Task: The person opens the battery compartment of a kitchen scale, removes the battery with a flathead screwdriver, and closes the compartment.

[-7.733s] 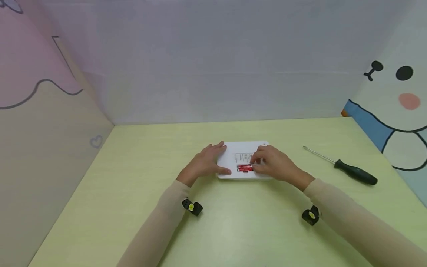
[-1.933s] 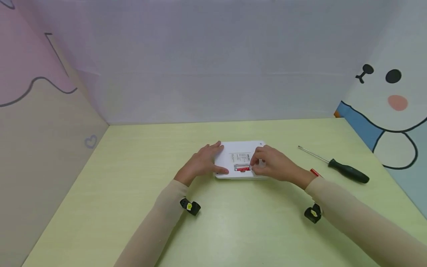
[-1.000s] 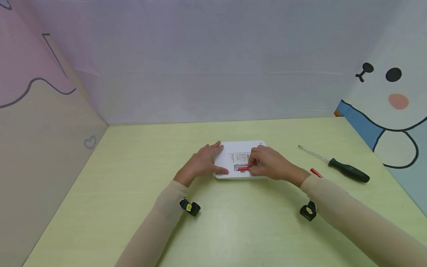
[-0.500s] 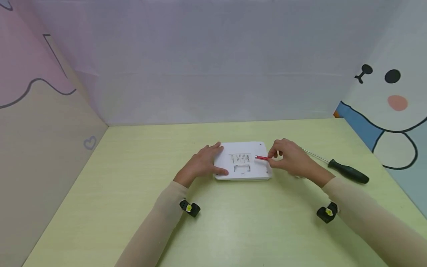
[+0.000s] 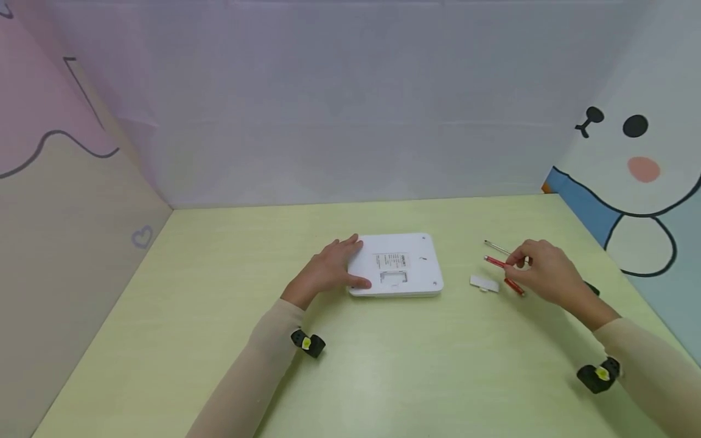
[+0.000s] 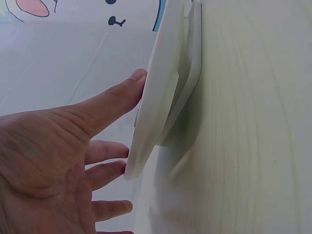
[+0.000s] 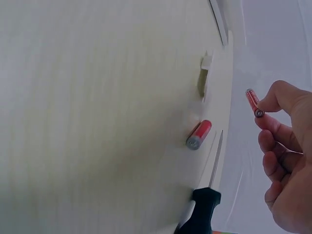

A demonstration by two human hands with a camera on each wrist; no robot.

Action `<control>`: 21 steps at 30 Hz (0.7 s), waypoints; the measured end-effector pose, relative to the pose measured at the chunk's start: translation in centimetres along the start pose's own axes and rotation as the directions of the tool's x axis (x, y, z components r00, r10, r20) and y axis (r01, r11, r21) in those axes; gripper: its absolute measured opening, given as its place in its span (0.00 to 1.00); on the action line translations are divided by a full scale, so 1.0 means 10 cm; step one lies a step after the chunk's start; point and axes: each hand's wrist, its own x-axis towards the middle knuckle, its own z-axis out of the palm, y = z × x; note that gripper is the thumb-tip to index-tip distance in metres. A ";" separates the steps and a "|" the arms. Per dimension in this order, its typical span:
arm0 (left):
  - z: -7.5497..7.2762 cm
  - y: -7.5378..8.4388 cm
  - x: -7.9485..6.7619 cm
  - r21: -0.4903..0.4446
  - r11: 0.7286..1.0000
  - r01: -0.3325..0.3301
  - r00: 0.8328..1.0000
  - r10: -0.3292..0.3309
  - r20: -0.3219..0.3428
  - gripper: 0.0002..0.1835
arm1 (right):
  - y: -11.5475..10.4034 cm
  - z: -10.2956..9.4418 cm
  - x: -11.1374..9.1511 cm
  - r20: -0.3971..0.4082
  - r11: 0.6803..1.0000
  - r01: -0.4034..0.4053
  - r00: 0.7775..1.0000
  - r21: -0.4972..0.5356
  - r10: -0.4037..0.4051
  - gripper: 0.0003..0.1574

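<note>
A flat white device lies on the table with its label and vacant battery compartment facing up. My left hand rests on its left edge, fingers extended and thumb on the top face; the left wrist view shows them from the side. To the right, my right hand pinches a red battery between thumb and index finger, over the table. Just below that hand lies a second red battery. Next to it is the small white battery cover.
Behind the right hand lies a screwdriver, its dark handle mostly hidden in the head view. The pale wooden table meets a light back wall, with printed side panels left and right.
The right hand took out both batteries one after the other; the first lies on the table, the second has moved right in the fingers. The left hand stays on the device.
</note>
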 end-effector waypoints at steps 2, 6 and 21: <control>-0.01 0.01 0.00 0.005 1.000 0.001 1.000 -0.001 0.001 0.53 | 0.10 0.00 -0.06 -0.012 1.000 -0.006 1.000 -0.019 0.006 0.08; -0.02 0.03 0.01 0.018 1.000 0.005 1.000 -0.005 0.006 0.53 | 0.26 0.00 -0.20 -0.046 0.998 -0.005 0.999 -0.066 0.002 0.06; -0.01 0.01 0.02 0.022 1.000 0.003 1.000 -0.003 0.013 0.54 | 0.41 0.12 -0.41 -0.052 0.985 -0.018 0.999 -0.171 0.010 0.09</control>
